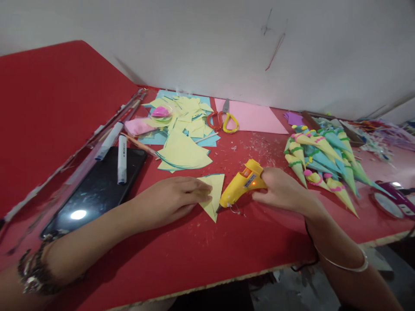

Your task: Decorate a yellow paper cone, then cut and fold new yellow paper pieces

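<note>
A yellow hot glue gun [241, 183] with a small orange light is in my right hand [280, 190], its fingers closed round the handle. The gun's dark nozzle meets the right edge of a folded yellow paper piece [215, 190], close to its lower point. My left hand [177, 196] holds that paper down on the red table, fingers together and bent over its left side. Just behind it is a stack of fan-shaped yellow paper pieces [184, 149], with blue-green edges showing beneath.
Yellow paper scraps [189, 112] and scissors [225, 116] lie at the back near a pink sheet [256, 116]. Decorated paper cones [324, 151] are piled at right. A dark tablet-like slab [94, 194] bears markers [122, 160] at left. The table's front edge [227, 283] is close.
</note>
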The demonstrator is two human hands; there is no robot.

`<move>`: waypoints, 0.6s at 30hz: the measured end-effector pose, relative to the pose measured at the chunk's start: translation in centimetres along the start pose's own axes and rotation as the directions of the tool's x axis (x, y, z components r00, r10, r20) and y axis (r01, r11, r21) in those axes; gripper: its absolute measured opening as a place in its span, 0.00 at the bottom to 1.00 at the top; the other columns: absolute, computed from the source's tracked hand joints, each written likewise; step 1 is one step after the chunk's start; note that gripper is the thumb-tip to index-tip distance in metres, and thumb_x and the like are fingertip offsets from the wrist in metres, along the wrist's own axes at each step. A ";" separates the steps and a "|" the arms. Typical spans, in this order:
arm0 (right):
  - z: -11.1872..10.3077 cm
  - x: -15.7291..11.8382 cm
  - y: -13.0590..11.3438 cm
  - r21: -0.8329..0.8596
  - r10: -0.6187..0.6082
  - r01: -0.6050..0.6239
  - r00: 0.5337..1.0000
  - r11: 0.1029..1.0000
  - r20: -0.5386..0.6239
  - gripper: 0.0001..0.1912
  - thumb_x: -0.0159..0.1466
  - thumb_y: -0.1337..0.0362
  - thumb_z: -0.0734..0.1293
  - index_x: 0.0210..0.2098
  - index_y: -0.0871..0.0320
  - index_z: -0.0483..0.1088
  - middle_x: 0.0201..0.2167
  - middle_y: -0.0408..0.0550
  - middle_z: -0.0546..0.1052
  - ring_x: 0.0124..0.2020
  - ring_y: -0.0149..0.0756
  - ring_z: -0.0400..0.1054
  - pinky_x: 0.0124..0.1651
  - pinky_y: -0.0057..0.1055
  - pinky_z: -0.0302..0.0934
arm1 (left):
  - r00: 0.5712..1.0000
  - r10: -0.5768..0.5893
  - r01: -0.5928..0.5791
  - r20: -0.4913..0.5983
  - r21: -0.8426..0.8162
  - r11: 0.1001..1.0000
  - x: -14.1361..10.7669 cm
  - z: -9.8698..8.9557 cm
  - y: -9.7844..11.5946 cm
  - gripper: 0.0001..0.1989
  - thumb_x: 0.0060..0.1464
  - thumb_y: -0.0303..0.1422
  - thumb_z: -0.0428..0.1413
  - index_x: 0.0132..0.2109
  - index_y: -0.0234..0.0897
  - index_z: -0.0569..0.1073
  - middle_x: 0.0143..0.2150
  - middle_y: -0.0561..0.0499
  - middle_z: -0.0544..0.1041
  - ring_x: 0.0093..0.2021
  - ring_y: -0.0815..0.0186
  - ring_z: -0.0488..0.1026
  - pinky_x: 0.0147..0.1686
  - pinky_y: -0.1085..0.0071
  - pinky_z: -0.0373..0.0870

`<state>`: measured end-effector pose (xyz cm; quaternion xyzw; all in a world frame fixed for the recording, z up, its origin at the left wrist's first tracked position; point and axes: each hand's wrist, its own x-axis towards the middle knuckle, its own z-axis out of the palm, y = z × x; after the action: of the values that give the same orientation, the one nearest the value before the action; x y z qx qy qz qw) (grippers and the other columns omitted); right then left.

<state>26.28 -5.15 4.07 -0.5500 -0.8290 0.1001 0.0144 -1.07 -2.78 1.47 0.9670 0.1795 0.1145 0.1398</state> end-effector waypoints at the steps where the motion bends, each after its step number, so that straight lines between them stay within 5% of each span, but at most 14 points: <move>1: 0.0 0.0 0.0 0.000 0.007 -0.007 1.000 1.000 -0.004 0.05 0.50 0.67 0.62 0.21 0.59 0.60 0.18 0.40 0.61 0.19 0.26 0.52 0.24 0.26 0.43 | 1.000 0.000 0.000 0.002 -0.002 1.000 0.0 0.0 0.0 0.17 0.58 0.26 0.43 0.49 0.40 0.71 0.51 0.47 0.73 0.51 0.63 0.69 0.48 0.67 0.69; 18: -0.5 0.3 0.1 -0.051 0.108 -0.113 0.990 0.992 -0.085 0.06 0.51 0.65 0.61 0.19 0.59 0.61 0.17 0.41 0.62 0.19 0.27 0.54 0.23 0.26 0.45 | 1.000 -0.020 0.020 0.006 -0.003 1.000 -0.1 0.0 0.1 0.17 0.57 0.25 0.43 0.48 0.40 0.71 0.51 0.48 0.73 0.50 0.63 0.70 0.47 0.66 0.68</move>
<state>26.33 -4.73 4.49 -0.5990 -0.7984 0.0548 0.0276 -1.11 -2.90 1.44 0.9653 0.1886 0.1107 0.1431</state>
